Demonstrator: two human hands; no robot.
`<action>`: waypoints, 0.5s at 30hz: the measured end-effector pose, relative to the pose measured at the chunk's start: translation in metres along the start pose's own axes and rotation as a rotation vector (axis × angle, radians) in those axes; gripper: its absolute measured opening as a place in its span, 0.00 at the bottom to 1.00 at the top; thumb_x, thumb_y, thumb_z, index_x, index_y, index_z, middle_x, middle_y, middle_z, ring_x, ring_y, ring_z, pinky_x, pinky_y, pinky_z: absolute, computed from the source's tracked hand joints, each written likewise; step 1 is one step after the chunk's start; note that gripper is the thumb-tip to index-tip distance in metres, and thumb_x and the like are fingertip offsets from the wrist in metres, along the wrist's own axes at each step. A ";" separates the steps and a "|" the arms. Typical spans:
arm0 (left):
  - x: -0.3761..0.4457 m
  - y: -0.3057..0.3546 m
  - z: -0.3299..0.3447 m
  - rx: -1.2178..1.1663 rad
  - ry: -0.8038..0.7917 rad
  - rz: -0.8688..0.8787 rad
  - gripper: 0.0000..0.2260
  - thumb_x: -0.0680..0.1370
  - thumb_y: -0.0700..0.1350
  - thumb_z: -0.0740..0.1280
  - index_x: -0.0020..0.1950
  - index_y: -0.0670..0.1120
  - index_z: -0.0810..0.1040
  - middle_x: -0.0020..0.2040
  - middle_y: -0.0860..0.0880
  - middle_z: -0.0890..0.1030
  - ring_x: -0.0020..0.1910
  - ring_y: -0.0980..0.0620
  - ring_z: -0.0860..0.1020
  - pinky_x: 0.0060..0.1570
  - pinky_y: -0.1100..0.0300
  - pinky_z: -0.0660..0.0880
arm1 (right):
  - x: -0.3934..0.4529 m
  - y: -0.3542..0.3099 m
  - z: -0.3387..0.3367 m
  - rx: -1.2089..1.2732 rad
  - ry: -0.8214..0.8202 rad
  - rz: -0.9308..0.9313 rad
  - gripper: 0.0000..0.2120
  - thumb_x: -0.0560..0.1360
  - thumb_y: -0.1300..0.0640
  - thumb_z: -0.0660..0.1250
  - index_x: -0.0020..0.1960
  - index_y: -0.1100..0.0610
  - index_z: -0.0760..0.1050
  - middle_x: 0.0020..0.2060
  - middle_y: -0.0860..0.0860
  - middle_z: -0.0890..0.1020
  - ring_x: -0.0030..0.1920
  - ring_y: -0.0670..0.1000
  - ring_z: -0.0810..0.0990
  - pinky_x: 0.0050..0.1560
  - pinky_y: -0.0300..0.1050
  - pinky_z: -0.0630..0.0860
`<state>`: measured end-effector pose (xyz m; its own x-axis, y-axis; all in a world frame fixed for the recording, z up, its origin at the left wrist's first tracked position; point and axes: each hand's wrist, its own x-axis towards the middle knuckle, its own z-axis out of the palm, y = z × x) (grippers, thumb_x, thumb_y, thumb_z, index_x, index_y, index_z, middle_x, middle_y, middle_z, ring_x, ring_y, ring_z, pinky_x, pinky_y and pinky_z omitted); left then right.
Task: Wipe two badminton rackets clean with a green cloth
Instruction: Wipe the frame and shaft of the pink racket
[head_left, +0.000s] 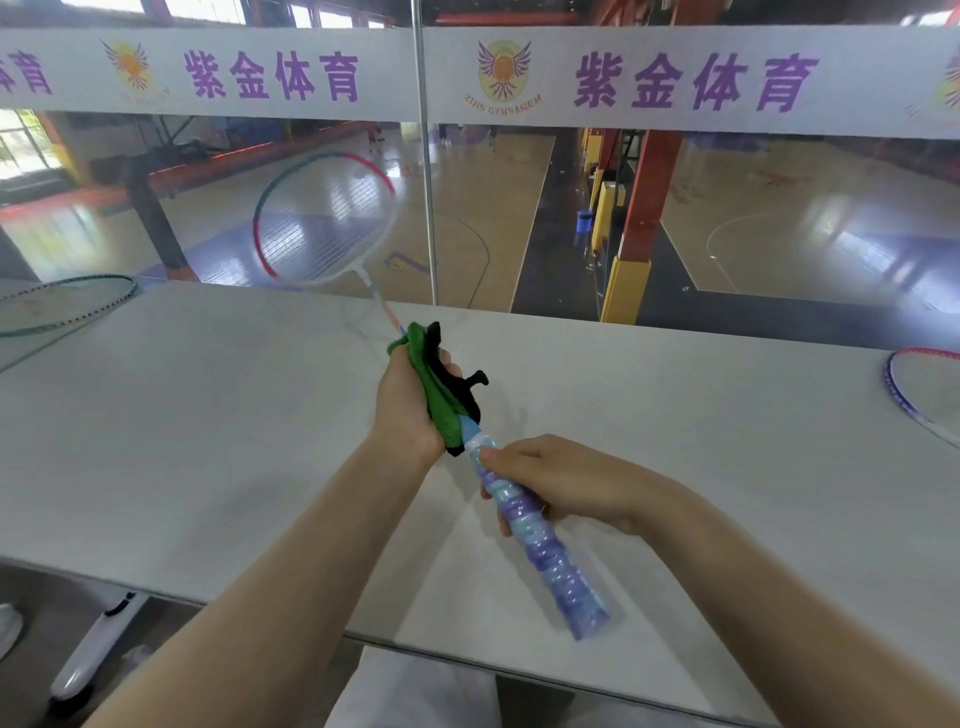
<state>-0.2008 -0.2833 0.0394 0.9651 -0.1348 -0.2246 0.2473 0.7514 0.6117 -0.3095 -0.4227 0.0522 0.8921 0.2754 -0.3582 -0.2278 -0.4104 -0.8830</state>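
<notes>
Head view is showing the left hand (410, 400) pinching the green cloth (439, 395) around the racket (327, 218) shaft mid-frame while the right hand (550, 480) is clasping its grip (540, 540), whose loose hold risks the raised head twisting.

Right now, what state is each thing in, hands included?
Left hand: wraps the cloth around the shaft.
Right hand: holds the handle.
Cloth: green and black, bunched on the shaft.
Held racket: lifted, head tilted up over the table.
Green racket: lying flat, far left.
Purple racket: lying at the right edge.
Table: bears both lying rackets.
</notes>
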 end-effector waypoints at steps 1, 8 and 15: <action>-0.001 0.001 -0.001 0.025 -0.012 -0.012 0.12 0.81 0.52 0.62 0.40 0.49 0.75 0.24 0.53 0.71 0.22 0.56 0.68 0.39 0.60 0.69 | 0.001 -0.001 -0.002 -0.045 0.014 -0.010 0.22 0.80 0.40 0.60 0.50 0.60 0.77 0.37 0.54 0.81 0.35 0.50 0.81 0.40 0.44 0.80; -0.013 0.007 -0.003 0.134 -0.065 -0.063 0.11 0.81 0.51 0.62 0.42 0.48 0.76 0.25 0.52 0.71 0.22 0.55 0.68 0.38 0.61 0.70 | 0.003 -0.006 -0.025 -0.041 0.194 -0.012 0.21 0.82 0.44 0.58 0.54 0.62 0.77 0.39 0.56 0.84 0.37 0.52 0.80 0.42 0.45 0.81; -0.044 0.002 -0.007 0.344 -0.073 -0.154 0.13 0.79 0.49 0.66 0.35 0.49 0.70 0.28 0.51 0.69 0.25 0.55 0.67 0.25 0.64 0.65 | 0.009 0.000 -0.032 0.021 0.327 -0.030 0.17 0.82 0.48 0.58 0.51 0.60 0.78 0.37 0.56 0.83 0.36 0.53 0.80 0.41 0.45 0.81</action>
<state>-0.2439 -0.2717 0.0452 0.9149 -0.2841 -0.2869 0.3926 0.4597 0.7966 -0.2889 -0.4476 0.0585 0.9758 -0.0083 -0.2185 -0.2046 -0.3871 -0.8991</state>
